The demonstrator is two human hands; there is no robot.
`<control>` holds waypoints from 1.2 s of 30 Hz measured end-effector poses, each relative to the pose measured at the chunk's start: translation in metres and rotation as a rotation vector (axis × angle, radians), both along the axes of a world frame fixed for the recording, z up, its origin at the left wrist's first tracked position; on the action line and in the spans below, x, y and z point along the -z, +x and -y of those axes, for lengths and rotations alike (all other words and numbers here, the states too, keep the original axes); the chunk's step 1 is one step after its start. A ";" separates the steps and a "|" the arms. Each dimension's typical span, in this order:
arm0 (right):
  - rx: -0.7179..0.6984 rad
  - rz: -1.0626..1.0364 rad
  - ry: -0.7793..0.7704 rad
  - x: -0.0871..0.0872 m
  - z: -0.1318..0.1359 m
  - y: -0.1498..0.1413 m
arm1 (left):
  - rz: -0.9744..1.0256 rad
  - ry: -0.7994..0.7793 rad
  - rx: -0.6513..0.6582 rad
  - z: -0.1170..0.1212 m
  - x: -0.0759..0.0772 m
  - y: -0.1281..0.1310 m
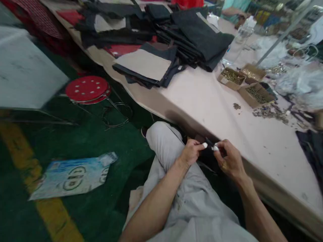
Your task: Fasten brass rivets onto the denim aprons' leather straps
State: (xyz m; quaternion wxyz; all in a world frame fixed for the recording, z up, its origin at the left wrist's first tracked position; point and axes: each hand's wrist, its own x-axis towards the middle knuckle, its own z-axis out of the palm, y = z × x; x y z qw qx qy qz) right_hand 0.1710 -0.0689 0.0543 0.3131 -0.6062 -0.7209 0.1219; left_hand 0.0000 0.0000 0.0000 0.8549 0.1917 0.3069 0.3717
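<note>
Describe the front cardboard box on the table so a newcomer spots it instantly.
Find the pale table. On it, beyond the right hand, three small open cardboard boxes cluster. The front box is the one nearest the widest scatter of loose bits.

White fingertip coverings (205, 145); pale grey trousers (199, 198); a pinkish-cream table covering (196, 99); charcoal fabric (199, 33) and a plain beige piece (143, 64); a red stool seat (87, 86) dotted with pale spots; green floor (126, 146), yellow stripe (59, 218); a blue-and-white bag (88, 178) printed with dark rings; brown cardboard boxes (225, 81), brass-toned fittings (230, 76)
</note>
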 end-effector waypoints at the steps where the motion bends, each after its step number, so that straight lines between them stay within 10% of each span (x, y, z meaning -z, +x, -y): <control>1: -0.010 0.023 0.006 0.002 -0.002 -0.001 | 0.003 -0.004 -0.002 0.000 0.000 0.000; 11: -0.057 -0.047 -0.046 -0.007 -0.006 -0.006 | 0.001 0.124 0.010 0.001 -0.004 0.000; 25: 0.317 -0.428 -0.349 -0.016 -0.006 -0.008 | -0.073 0.180 -0.029 0.005 -0.002 0.004; 30: 0.409 -0.476 -0.173 -0.037 -0.024 0.043 | -0.067 0.058 -0.042 0.002 -0.001 0.004; 36: 0.554 -0.012 -0.143 -0.022 -0.101 0.126 | -0.109 0.096 -0.047 -0.006 -0.003 -0.001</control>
